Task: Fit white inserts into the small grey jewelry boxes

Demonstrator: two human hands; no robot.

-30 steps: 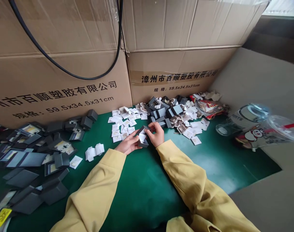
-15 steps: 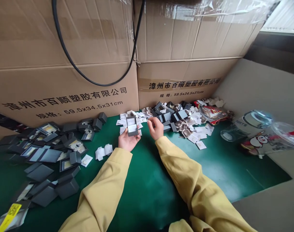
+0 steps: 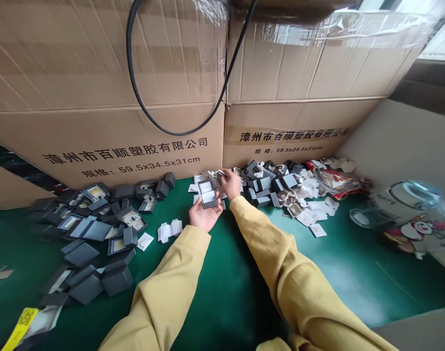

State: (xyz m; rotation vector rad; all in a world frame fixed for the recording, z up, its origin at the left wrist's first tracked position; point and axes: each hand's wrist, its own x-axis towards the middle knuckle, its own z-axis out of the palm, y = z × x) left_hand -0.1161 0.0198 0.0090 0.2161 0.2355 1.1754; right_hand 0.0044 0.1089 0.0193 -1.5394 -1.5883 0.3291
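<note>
My left hand point(image 3: 203, 217) is closed around a small dark grey jewellery-type box point(image 3: 208, 195), tilted up with its white inside facing me. Just beyond it to the right, my right hand point(image 3: 232, 185) has its fingers pinched together. A small pale piece point(image 3: 221, 172) shows at its fingertips, too small to make out fully. White folded card inserts point(image 3: 196, 179) lie behind the held box, partly hidden by the hands. To the left, two folded white inserts point(image 3: 170, 230) and a flat white card point(image 3: 145, 242) rest on the green table point(image 3: 222, 282).
Many dark boxes point(image 3: 85, 226), some with lids raised, are heaped at left. Another heap of dark boxes point(image 3: 262, 185) and white inserts point(image 3: 319, 209) sits at right. Clear plastic cups point(image 3: 401, 204) stand at far right. Large cartons point(image 3: 152, 146) wall the back; a black cable point(image 3: 178, 131) hangs there.
My right hand has moved away from me, over the white inserts, and now shows a small pale piece at its fingertips. My left hand still holds the box. The view has shifted left.
</note>
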